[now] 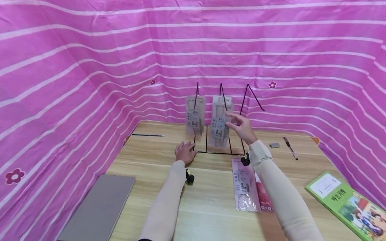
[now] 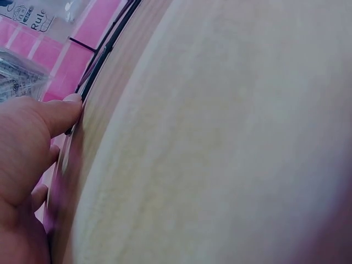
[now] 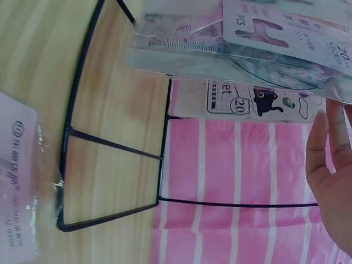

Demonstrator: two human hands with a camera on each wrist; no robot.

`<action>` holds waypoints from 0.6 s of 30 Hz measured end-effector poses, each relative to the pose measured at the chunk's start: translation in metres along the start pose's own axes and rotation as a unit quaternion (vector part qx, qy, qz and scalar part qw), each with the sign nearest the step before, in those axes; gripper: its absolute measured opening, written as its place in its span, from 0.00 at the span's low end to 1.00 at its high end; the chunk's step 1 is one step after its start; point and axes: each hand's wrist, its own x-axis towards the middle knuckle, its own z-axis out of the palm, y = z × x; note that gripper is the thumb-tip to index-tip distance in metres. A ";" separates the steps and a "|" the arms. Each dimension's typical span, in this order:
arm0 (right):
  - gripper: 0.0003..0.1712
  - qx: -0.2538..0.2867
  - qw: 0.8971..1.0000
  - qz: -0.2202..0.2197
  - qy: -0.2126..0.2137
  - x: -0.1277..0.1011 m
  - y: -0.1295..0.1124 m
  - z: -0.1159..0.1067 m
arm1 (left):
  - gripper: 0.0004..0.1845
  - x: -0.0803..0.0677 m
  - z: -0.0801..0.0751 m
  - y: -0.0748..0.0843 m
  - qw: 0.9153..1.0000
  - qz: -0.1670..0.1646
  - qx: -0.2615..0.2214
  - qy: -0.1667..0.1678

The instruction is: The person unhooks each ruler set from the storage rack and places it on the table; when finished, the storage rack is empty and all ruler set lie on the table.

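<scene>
Touching the right edge of a clear ruler packet [image 1: 217,132], hung on the middle prong of a black wire rack [image 3: 70,131], with the right hand [image 1: 242,129], thumb and forefinger apart. Pinching the rack's near left corner with the left hand [image 1: 184,153]. Seeing a matching packet [image 1: 194,124] on the left prong, and another packet [image 1: 242,182] flat on the wooden table [image 1: 208,207], next to a partly hidden red item [image 1: 264,197]. Noting, farther right, a small grey block [image 1: 274,145], a pen [image 1: 290,148] and a green book [image 1: 343,204]; farther left, a thin pencil [image 1: 147,135] and a grey board [image 1: 101,204]. Ending at pink striped cloth [image 1: 205,62] behind.
</scene>
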 end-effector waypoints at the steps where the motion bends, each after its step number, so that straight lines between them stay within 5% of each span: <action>1: 0.26 -0.004 1.000 -0.003 0.002 -0.003 -0.001 0.000 | 0.24 0.000 0.000 0.000 1.000 0.000 -0.001 0.000; 18: 0.24 0.039 0.998 -0.040 0.016 -0.039 -0.005 0.001 | 0.24 -0.003 -0.005 0.002 1.000 -0.004 -0.013 -0.007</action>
